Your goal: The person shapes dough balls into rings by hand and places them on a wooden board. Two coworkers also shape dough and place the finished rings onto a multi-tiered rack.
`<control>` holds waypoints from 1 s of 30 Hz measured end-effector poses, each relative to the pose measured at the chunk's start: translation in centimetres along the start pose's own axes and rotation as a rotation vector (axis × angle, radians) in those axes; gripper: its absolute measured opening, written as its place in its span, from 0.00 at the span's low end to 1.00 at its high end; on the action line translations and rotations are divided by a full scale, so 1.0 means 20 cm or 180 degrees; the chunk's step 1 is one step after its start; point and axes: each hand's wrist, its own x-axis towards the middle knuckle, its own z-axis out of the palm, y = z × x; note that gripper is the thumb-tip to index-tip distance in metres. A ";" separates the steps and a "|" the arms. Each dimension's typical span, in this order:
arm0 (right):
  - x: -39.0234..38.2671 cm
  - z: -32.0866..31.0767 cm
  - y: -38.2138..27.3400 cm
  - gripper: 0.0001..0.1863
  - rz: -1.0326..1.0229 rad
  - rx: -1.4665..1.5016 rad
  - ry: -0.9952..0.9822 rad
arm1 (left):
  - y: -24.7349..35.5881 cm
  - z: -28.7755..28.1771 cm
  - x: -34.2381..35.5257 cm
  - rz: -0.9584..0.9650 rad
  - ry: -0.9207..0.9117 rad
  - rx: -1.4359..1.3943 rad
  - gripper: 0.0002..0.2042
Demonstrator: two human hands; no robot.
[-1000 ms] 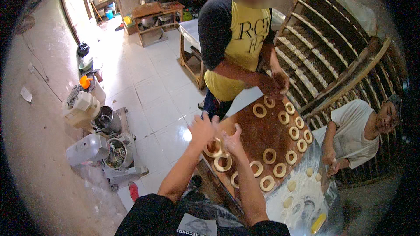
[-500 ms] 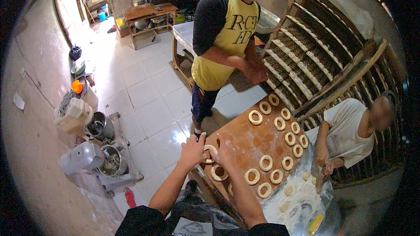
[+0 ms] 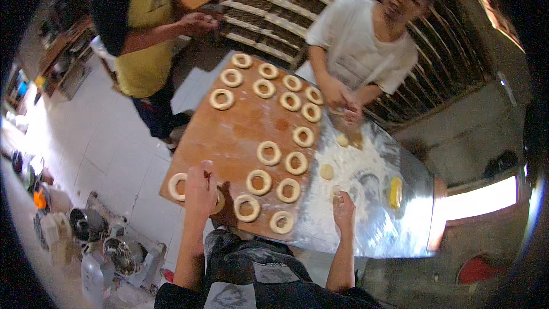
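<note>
My left hand is over the left end of a brown wooden board, slightly blurred, fingers apart and nothing visible in them. Beside it lies one dough ring; another dough ring is partly hidden behind the hand. More pale dough rings are spread across the board. Over the floured metal tabletop, my right hand closes its fingers on a small pale dough piece. A flattened dough piece lies in the flour just beyond it.
Across the table, a person in a white shirt works with both hands near another dough piece. A person in a yellow shirt stands at the far left. A yellow packet lies at right. Racks of dough stand behind.
My view has swung to the right. My right hand has left the dough ring at the board's left end and moved to a dough piece on the floured tabletop. My left hand stays near the rings.
</note>
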 end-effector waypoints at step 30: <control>0.26 -0.32 0.41 0.30 -0.0693 0.0528 0.0106 | 1.37 1.18 -0.58 0.0597 -0.1663 -0.0801 0.16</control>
